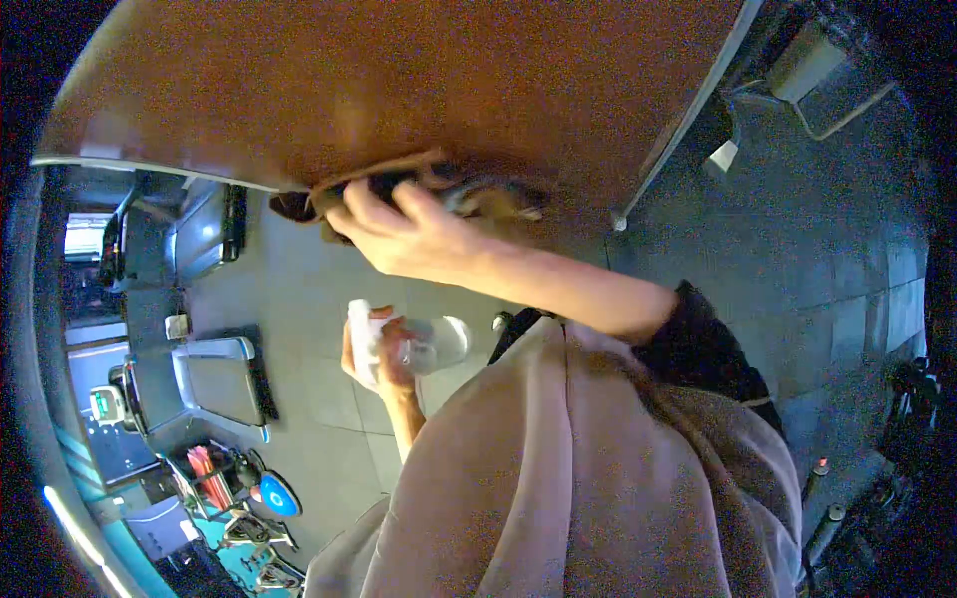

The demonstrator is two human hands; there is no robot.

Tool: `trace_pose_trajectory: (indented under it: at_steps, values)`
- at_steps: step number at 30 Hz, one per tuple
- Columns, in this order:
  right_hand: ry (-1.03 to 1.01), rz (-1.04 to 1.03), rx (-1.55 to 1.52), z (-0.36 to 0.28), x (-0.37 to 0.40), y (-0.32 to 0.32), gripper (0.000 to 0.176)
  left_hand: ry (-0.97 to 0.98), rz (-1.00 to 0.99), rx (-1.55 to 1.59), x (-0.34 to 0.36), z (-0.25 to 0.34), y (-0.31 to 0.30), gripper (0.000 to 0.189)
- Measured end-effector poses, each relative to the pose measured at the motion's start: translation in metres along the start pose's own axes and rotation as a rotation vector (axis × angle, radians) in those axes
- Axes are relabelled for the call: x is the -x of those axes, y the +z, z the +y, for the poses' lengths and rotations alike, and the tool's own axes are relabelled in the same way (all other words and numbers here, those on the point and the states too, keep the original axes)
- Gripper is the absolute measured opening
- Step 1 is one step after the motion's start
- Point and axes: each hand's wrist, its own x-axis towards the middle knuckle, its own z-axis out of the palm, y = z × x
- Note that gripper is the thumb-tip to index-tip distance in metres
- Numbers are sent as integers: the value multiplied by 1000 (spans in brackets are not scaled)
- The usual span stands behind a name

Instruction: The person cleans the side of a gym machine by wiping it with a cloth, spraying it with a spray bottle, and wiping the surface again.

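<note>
My left hand (pixel 384 351) is wrapped around a spray bottle (pixel 434 344) with a white head and a clear body, held below the edge of the brown panel. My right hand (pixel 404 227) reaches across from the right, its fingers bent over a dark brown crumpled cloth (pixel 434 171). The cloth lies against the brown panel (pixel 419 80) near its metal-trimmed edge. Motion blurs this hand and the cloth, and the fingertips are partly hidden in the folds.
Treadmills (pixel 219 384) stand on the left, with exercise bikes (pixel 259 543) and a blue disc (pixel 279 494) below them. A metal-framed chair (pixel 812 75) is at the upper right. Dark tiled floor (pixel 768 239) runs beneath the panel.
</note>
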Motion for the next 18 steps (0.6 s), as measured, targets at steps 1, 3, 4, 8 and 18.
trace_pose_trajectory:
  at_steps: [1,3,4,8,18]
  values:
    - [-76,19,11,-15,3,14,36,29,-16,4,-5,7,-3,43]
    - [-271,-42,164,-51,30,45,44,45,8,38,-11,18,-9,39]
    - [-260,-70,183,-60,48,51,44,60,-31,17,-15,14,-20,39]
    - [-332,-267,-180,-41,143,56,40,60,6,9,-16,15,-16,40]
    - [235,395,-263,127,43,-13,23,-5,-120,-15,-12,15,3,37]
